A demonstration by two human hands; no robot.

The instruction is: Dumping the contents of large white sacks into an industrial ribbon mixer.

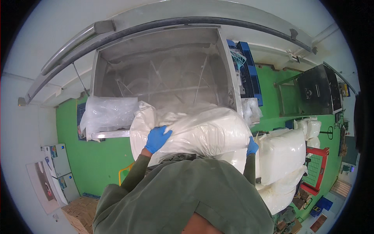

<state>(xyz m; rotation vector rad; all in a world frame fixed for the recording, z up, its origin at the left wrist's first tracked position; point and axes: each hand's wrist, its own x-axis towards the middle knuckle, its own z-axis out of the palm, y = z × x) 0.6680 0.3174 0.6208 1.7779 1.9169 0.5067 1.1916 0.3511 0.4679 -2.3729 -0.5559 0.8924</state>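
At the far left, a brown cardboard box [80, 212] is seen on the green floor [93, 167]. Next, clear plastic sheeting [111, 111] is laid at the left front corner of a large metal bin [238, 93]. The fingers of the blue-gloved left hand [157, 139] are curled closed, and by them a fold of the large white bag [206, 136] is gripped. The bag is spread across the front of the bin, close to the person's body; its greater part lies to the right of these fingers, and a smaller part lies to their left. At its right end, the blue-gloved right hand [252, 147] is placed just beside the bag; how far its fingers are open, and whether anything is held, cannot be told. Farther right, white filled bags [282, 152] are stacked, and behind them a red frame [322, 171] is seen.
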